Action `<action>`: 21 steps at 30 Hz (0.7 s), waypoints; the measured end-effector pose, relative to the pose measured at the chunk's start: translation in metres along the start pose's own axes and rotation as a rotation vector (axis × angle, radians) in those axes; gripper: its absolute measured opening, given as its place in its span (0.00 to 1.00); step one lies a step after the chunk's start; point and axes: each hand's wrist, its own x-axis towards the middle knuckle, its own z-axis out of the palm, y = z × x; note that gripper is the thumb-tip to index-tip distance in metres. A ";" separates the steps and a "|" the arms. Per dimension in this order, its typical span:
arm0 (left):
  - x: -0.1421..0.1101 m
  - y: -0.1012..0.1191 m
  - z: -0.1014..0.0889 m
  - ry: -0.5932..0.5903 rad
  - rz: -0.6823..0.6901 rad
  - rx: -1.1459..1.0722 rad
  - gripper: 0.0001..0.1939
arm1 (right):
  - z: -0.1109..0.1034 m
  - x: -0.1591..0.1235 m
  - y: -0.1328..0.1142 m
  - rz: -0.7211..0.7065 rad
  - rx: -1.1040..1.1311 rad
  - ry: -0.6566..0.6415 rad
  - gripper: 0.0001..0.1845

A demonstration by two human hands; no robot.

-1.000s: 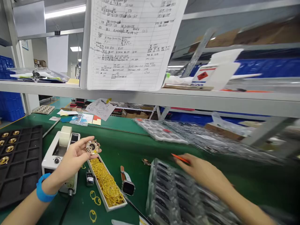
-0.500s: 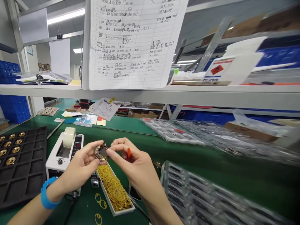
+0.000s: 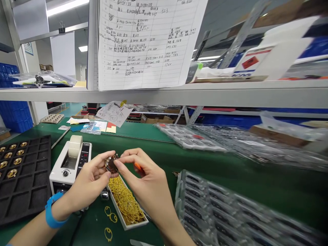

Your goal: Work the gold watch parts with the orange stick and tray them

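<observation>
Over the green surface [image 3: 89, 230], left hand [image 3: 88, 181] pinches round metal part [image 3: 110, 165]
Right hand [image 3: 148, 179], curled round orange tool [image 3: 138, 167], fingers the part's edge; steadiness seems needed

Left hand [image 3: 88, 181]: grips a round metal part [image 3: 110, 165] at its rim
Right hand [image 3: 148, 181]: touches that part, orange tool [image 3: 138, 167] between its fingers
White box [image 3: 135, 226]: full of yellow loops [image 3: 125, 201], toward the green bench's [image 3: 151, 153] near edge
Black tray [image 3: 24, 198]: left edge, gold rings [image 3: 12, 173] in some compartments
Beige tray [image 3: 52, 118]: far left corner
</observation>
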 end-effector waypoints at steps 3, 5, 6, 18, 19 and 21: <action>0.000 0.000 0.001 0.006 -0.002 -0.007 0.22 | 0.003 -0.002 -0.001 -0.037 -0.042 0.025 0.08; 0.000 -0.001 0.002 0.027 0.007 -0.009 0.21 | 0.005 -0.004 -0.002 -0.065 -0.069 0.047 0.08; 0.000 -0.001 0.002 0.046 0.016 -0.010 0.20 | 0.006 -0.005 -0.002 -0.080 -0.081 0.061 0.08; 0.005 -0.008 0.007 0.205 0.119 -0.062 0.09 | 0.022 -0.014 0.005 -0.229 -0.182 0.176 0.06; 0.005 -0.008 0.007 0.216 0.121 -0.083 0.09 | 0.023 -0.014 0.006 -0.230 -0.186 0.207 0.05; 0.006 -0.007 0.006 0.239 0.122 -0.116 0.09 | 0.023 -0.012 0.007 -0.195 -0.174 0.224 0.05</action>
